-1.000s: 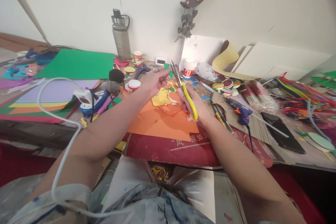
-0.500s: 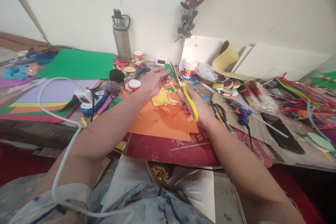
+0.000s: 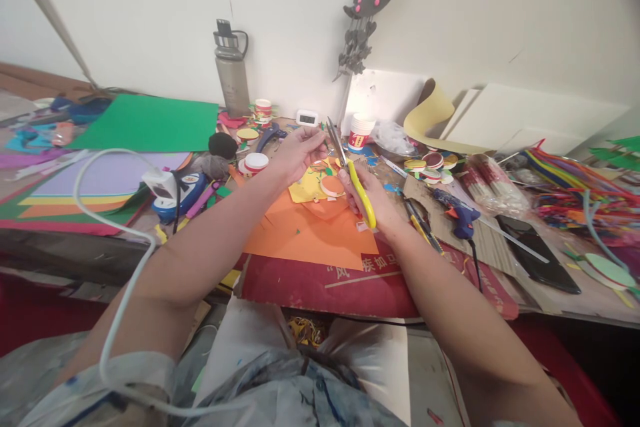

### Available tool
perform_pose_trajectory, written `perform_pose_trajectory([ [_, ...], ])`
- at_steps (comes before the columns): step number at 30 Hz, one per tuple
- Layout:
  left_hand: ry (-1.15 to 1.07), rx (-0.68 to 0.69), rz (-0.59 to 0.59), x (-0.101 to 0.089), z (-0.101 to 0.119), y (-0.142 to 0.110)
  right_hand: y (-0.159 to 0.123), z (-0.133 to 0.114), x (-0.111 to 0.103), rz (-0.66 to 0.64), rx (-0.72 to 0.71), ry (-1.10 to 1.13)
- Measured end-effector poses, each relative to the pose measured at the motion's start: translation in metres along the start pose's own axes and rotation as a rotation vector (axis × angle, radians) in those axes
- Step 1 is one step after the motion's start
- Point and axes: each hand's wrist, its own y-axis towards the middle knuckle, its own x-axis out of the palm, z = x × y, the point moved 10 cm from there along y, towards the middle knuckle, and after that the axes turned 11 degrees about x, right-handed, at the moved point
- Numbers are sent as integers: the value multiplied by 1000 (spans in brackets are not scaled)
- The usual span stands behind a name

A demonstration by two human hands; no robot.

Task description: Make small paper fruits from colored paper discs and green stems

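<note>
My right hand [image 3: 367, 195] is closed around yellow-handled scissors [image 3: 359, 187], their blades pointing up and away from me. Just left of the blades, the fingertips of my left hand [image 3: 303, 153] pinch a small piece of green paper [image 3: 327, 141], seen almost edge-on and mostly hidden by the fingers. Beneath both hands lie orange paper sheets [image 3: 295, 240] and yellow paper [image 3: 303, 191] strewn with small green scraps. An orange disc with a pale rim [image 3: 332, 185] rests on the yellow paper, close to the scissor handles.
A grey bottle [image 3: 233, 77] stands by the wall, with a small digital clock [image 3: 307, 118] and paper cups [image 3: 360, 132] nearby. Rightward lie a box cutter [image 3: 424, 225], a blue glue gun [image 3: 463, 217] and a black phone [image 3: 537, 253]. A white cable [image 3: 113, 327] crosses my left arm.
The green paper has turned in my left fingers, from showing its flat face to nearly edge-on. The scissors have shifted very slightly; my right hand keeps its grip.
</note>
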Motion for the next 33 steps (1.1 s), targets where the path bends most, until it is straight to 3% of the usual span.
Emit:
perform_pose_trajectory([
  [7, -9, -24, 73, -7, -2, -1, -1, -5, 1, -9, -23, -17],
  [16, -41, -86, 27, 2, -4, -5, -3, -1, 4, -45, -1, 8],
  [33, -38, -99, 23, 2, -5, -5, -11, -9, 5, -13, 10, 12],
])
